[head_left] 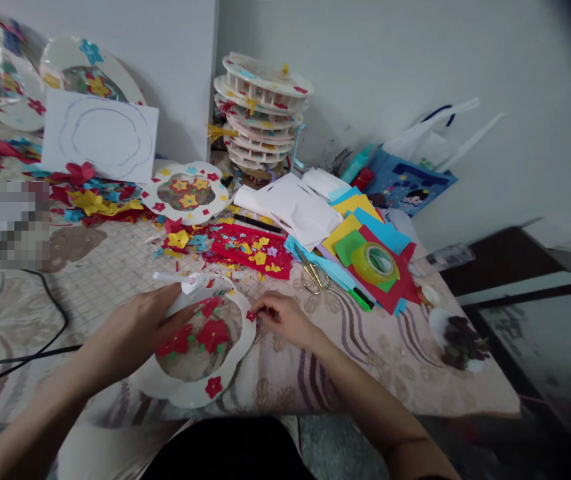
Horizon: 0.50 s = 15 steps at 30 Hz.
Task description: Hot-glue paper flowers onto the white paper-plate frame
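A white scalloped ring with a clear centre lies at the table's near edge, larger red flowers showing inside it. My left hand is closed around a white glue bottle over the ring's upper left; its thin nozzle points left. At the ring's right rim, my right hand pinches a small red paper flower against the white surface. Another red flower sits on the lower rim. My left hand hides part of the ring's left side.
Gold scissors, a tape roll and coloured paper lie to the right. Beyond the ring are a red sheet with small cutouts and a decorated ring. A stack of white frames stands behind; a black cable runs left.
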Tool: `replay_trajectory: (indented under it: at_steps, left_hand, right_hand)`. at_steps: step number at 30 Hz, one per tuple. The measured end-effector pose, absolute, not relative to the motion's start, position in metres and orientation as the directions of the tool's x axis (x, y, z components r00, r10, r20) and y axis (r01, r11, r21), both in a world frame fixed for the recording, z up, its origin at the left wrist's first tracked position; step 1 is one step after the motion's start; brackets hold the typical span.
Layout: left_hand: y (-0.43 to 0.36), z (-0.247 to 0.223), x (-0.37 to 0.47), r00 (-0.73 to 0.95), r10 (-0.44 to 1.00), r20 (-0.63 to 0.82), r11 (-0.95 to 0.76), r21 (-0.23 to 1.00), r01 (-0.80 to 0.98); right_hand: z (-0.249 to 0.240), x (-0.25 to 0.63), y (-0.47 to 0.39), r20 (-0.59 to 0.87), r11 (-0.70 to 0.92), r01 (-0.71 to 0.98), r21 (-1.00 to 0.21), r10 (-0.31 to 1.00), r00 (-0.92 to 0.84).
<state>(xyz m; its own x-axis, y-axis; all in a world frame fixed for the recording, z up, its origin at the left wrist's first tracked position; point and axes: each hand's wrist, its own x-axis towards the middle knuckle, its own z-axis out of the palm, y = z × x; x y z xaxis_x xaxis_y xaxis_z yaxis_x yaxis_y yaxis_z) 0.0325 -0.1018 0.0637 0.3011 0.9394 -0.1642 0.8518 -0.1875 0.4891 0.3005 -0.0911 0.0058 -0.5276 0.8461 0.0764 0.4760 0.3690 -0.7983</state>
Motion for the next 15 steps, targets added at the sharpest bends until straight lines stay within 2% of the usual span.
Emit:
replay_trajectory:
  at_steps: [15]
  left_hand:
    - [-0.098, 0.052, 0.014, 0.237, 0.966, -0.103, -0.163, 0.470, 0.868]
  right_hand:
    - [0.000, 0.298, -0.091, 0.189, 0.498, 0.471, -0.729, 0.806, -0.560]
